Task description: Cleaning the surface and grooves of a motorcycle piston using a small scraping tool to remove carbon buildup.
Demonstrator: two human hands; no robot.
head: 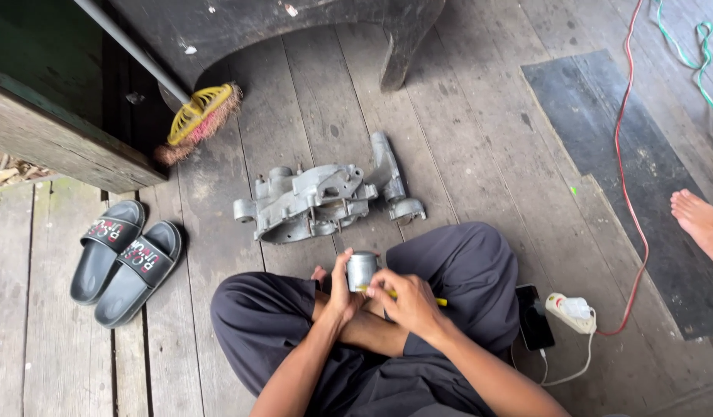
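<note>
I sit on the wooden floor [480,154] with my legs crossed. My left hand [339,297] is wrapped around a small shiny metal cylinder [362,269], just above my lap. My right hand [406,303] pinches a thin yellow tool [440,302]; my fingers hide most of it, so I can't tell what it is. The big grey engine case [310,202] lies on the boards in front of my knees. A bare foot [700,220] is cut off at the right edge.

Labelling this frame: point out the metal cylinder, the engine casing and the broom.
metal cylinder [362,269], head view, on its side wall.
engine casing [310,202], head view, middle of body.
broom [199,114], head view, on the yellow head.
</note>
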